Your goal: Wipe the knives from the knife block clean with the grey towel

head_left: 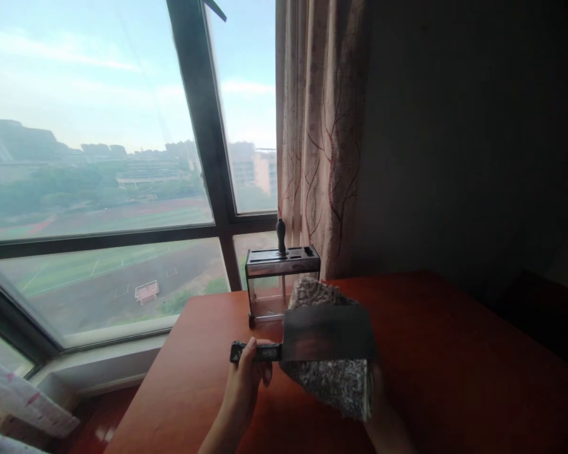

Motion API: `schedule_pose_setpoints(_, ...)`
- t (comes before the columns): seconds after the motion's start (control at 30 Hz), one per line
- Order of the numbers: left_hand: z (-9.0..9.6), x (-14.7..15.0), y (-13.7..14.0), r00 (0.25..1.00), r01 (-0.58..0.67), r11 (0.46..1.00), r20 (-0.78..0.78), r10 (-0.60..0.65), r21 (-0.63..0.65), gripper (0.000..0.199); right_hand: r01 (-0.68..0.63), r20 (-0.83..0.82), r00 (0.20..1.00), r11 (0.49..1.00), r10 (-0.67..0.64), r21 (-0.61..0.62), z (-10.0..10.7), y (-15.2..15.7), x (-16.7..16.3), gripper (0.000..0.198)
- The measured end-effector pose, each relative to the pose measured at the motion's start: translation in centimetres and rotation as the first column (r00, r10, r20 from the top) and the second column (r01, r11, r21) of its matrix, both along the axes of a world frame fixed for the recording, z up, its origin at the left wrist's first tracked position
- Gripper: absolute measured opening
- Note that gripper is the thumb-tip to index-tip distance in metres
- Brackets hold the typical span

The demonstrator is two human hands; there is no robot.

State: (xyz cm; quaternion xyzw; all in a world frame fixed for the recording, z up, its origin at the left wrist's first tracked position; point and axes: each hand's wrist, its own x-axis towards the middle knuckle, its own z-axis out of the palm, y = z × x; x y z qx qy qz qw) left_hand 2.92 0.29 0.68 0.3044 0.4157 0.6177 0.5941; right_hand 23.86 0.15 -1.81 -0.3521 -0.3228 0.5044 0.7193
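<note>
Cleaver and cloth over the table.
Left hand is gripping the cleaver handle, fingers closed; right hand, mostly hidden, is holding grey cloth against blade.

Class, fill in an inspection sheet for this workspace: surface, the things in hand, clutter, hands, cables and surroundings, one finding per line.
Surface: reddish-brown wooden table, set against a window.
Things in hand: cleaver held level by its handle; grey cloth lies against the blade, showing above and below it.
Clutter: clear knife block at the table's far edge, one dark handle standing in its top.
Hands: left hand grips the cleaver handle; right hand is mostly hidden behind the cloth, seemingly holding it.
Cables: nothing seen.
Surroundings: large window onto fields and buildings, patterned curtain, dark wall to the right.
</note>
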Motion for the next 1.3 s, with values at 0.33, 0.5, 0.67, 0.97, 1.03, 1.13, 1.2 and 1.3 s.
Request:
schedule_pose_setpoints(0.33,0.3,-0.2,0.3,0.980,-0.041,0.998,0.191,0.049,-0.046,0.030,-0.106,-0.327,0.943,0.987,0.062,-0.117,1.1,0.3,3.9,0.054)
schedule_pose_setpoints(0.5,0.5,-0.1,0.1,0.968,0.026,0.997,0.252,-0.008,-0.070,0.031,-0.158,-0.342,0.934,0.979,0.106,-0.127,0.9,0.3,3.3,0.048)
schedule_pose_setpoints(0.67,-0.1,-0.1,0.1,0.939,0.048,0.997,0.343,-0.025,-0.059,0.025,-0.147,-0.199,0.972,0.982,0.123,-0.115,1.0,0.2,0.8,0.051)
schedule_pose_setpoints(0.97,-1.4,0.7,0.3,0.957,0.033,0.996,0.291,-0.006,-0.086,0.041,-0.199,-0.281,0.947,0.971,0.156,-0.132,0.9,-0.2,-0.8,0.035)
schedule_pose_setpoints(1.03,-1.4,0.7,0.2,0.962,0.012,0.997,0.273,0.010,-0.081,0.043,-0.213,-0.287,0.942,0.971,0.174,-0.111,0.9,-0.2,-0.5,0.032)
schedule_pose_setpoints(1.13,-1.4,1.0,0.1,0.969,0.007,0.998,0.247,0.008,-0.059,0.046,-0.244,-0.319,0.926,0.966,0.204,-0.089,1.0,-0.3,-0.3,0.035)
schedule_pose_setpoints(1.2,-1.4,1.2,-0.1,0.972,0.026,0.999,0.233,-0.016,-0.039,0.047,-0.253,-0.317,0.923,0.965,0.217,-0.076,1.3,-0.3,-0.3,0.042)
schedule_pose_setpoints(1.3,-1.4,1.9,-0.5,0.980,0.070,0.998,0.189,-0.068,-0.004,0.049,-0.246,-0.314,0.924,0.968,0.220,-0.045,1.6,-0.2,-0.5,0.052)
